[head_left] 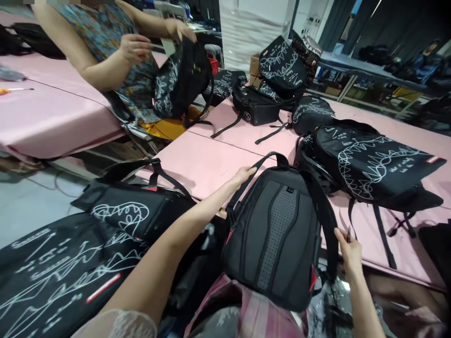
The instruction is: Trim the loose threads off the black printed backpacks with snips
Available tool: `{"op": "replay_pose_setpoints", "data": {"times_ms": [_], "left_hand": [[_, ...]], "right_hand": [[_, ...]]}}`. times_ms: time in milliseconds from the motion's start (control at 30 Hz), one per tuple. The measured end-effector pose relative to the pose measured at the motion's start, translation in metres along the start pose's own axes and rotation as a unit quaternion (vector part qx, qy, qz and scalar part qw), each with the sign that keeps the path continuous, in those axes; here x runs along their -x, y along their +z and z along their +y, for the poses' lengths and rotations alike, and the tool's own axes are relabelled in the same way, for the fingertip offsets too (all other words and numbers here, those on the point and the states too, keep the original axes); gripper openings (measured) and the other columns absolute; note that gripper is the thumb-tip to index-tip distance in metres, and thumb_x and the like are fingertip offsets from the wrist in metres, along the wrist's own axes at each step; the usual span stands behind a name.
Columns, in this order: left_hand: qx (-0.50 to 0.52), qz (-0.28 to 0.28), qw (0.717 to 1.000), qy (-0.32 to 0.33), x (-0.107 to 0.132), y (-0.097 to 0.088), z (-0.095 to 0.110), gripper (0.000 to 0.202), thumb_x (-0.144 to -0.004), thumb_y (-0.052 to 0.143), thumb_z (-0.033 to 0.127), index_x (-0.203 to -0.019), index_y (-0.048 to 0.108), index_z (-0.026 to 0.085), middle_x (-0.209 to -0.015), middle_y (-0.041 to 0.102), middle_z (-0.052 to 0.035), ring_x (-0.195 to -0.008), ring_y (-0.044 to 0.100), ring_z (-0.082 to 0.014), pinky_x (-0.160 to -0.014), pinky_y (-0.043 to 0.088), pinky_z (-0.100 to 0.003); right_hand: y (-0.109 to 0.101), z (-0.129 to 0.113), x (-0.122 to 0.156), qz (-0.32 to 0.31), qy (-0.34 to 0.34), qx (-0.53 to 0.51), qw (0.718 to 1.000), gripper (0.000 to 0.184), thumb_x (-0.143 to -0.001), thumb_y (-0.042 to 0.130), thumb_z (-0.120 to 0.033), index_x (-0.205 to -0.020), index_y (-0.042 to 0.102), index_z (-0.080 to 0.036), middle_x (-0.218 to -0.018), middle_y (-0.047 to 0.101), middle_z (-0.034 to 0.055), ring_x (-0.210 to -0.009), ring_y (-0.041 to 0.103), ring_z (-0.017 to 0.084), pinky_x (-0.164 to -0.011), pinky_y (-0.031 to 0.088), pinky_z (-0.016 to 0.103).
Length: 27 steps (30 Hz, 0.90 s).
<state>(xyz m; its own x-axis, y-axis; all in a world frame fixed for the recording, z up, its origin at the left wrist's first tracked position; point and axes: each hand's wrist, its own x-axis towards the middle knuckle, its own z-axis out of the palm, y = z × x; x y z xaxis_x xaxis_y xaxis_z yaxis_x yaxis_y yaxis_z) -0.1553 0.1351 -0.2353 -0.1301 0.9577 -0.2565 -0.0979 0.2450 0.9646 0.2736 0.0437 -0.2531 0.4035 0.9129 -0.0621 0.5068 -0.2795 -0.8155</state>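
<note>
Two bare hands on one black backpack (253, 244), which sits in the middle of the frame and runs down toward the bottom, padded back panel (299, 225) facing the camera. Its lower end is over a pink checked cloth (260, 310) at bottom centre, with the pink table (211, 164) behind it. Left hand (244, 176) is just above the centre, fingers closed in a pinch on the left strap (262, 162). Right hand (349, 249), right of centre, has its thumb and finger pinching the outer edge of the right strap (328, 234), plus a small pointed thing (348, 234) sticking up from the grip, too small to tell what it is. Couple of red tabs (313, 277) show low on the pack's sides.

Loads more bags around: a big scribble-print bag (52, 272) fills the lower left, another printed bag (384, 159) lies on the table at the right, and there's a bag pile (282, 63) up top. Upper left, a co-worker in a patterned top (102, 33) has one hand (181, 30) at the top of a black bag (192, 75), other hand (136, 48) raised beside it, fingers curled
</note>
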Motion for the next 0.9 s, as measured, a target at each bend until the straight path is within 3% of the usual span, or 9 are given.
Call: {"op": "replay_pose_setpoints", "data": {"times_ms": [133,233,300,367,400,433,500,600,900], "left_hand": [[-0.142,0.066,0.985,0.069,0.053,-0.024,-0.030,0.041,-0.066,0.070,0.040,-0.097,0.063,0.016,-0.095,0.066,-0.0082,-0.098,0.058,-0.0268,-0.084,0.045,-0.036],[-0.227,0.128,0.955,0.140,0.091,-0.036,-0.052,0.045,-0.070,0.067,0.035,-0.111,0.057,0.017,-0.120,0.056,-0.0121,-0.115,0.047,-0.0289,-0.096,0.036,-0.043],[-0.342,0.137,0.896,0.249,0.109,-0.034,-0.061,0.034,-0.078,0.060,0.031,-0.111,0.057,0.021,-0.121,0.055,-0.0101,-0.120,0.042,-0.0271,-0.101,0.027,-0.047],[-0.465,0.099,0.808,0.348,0.117,-0.024,-0.065,0.021,-0.083,0.055,0.028,-0.104,0.061,0.026,-0.109,0.062,-0.0060,-0.119,0.043,-0.0253,-0.103,0.021,-0.050],[-0.505,0.077,0.777,0.369,0.119,-0.017,-0.064,0.018,-0.084,0.055,0.029,-0.100,0.063,0.027,-0.104,0.063,-0.0045,-0.116,0.044,-0.0253,-0.102,0.019,-0.052],[-0.523,0.060,0.767,0.368,0.118,-0.009,-0.063,0.017,-0.083,0.057,0.031,-0.098,0.063,0.028,-0.102,0.064,-0.0033,-0.115,0.043,-0.0255,-0.102,0.016,-0.053],[-0.529,0.051,0.777,0.337,0.113,0.005,-0.059,0.018,-0.078,0.062,0.036,-0.095,0.065,0.028,-0.103,0.063,-0.0029,-0.116,0.040,-0.0272,-0.100,0.014,-0.055],[-0.516,0.049,0.801,0.299,0.104,0.014,-0.056,0.010,-0.076,0.064,0.035,-0.082,0.067,0.027,-0.101,0.063,-0.0019,-0.117,0.036,-0.0280,-0.099,0.016,-0.055],[-0.480,0.047,0.827,0.291,0.102,0.005,-0.060,0.014,-0.083,0.053,0.024,-0.076,0.065,0.023,-0.093,0.066,-0.0010,-0.113,0.038,-0.0257,-0.097,0.025,-0.043]], "right_hand": [[-0.005,-0.016,0.030,0.049,-0.173,0.169,0.969,0.051,-0.072,0.054,-0.058,-0.095,0.068,-0.015,-0.089,0.068,0.0102,-0.074,0.061,0.024,-0.061,0.044,0.031],[0.010,-0.042,0.063,0.118,-0.297,0.197,0.927,0.042,-0.081,0.049,-0.048,-0.102,0.066,-0.016,-0.100,0.065,0.0106,-0.084,0.060,0.022,-0.066,0.043,0.029],[0.030,-0.059,0.084,0.112,-0.351,0.184,0.911,0.034,-0.084,0.049,-0.039,-0.105,0.065,-0.018,-0.099,0.064,0.0093,-0.082,0.061,0.019,-0.065,0.043,0.026],[0.056,-0.074,0.101,0.043,-0.377,0.174,0.909,0.029,-0.085,0.048,-0.034,-0.107,0.063,-0.022,-0.101,0.064,0.0077,-0.079,0.061,0.017,-0.063,0.043,0.024],[0.070,-0.080,0.108,-0.007,-0.379,0.179,0.908,0.029,-0.086,0.047,-0.034,-0.109,0.062,-0.023,-0.101,0.064,0.0071,-0.077,0.062,0.017,-0.061,0.043,0.024],[0.083,-0.084,0.112,-0.053,-0.371,0.196,0.906,0.031,-0.086,0.047,-0.036,-0.112,0.060,-0.024,-0.101,0.064,0.0068,-0.076,0.062,0.018,-0.060,0.043,0.025],[0.107,-0.091,0.116,-0.115,-0.345,0.234,0.902,0.039,-0.085,0.048,-0.042,-0.117,0.054,-0.022,-0.101,0.064,0.0074,-0.078,0.063,0.020,-0.059,0.043,0.026],[0.131,-0.097,0.113,-0.146,-0.323,0.263,0.897,0.039,-0.086,0.046,-0.044,-0.114,0.051,-0.017,-0.096,0.066,0.0081,-0.082,0.063,0.022,-0.063,0.043,0.028],[0.161,-0.132,0.107,-0.171,-0.396,0.345,0.834,0.017,-0.086,0.051,-0.032,-0.089,0.062,-0.020,-0.087,0.063,0.0060,-0.078,0.058,0.020,-0.068,0.038,0.030]]}}
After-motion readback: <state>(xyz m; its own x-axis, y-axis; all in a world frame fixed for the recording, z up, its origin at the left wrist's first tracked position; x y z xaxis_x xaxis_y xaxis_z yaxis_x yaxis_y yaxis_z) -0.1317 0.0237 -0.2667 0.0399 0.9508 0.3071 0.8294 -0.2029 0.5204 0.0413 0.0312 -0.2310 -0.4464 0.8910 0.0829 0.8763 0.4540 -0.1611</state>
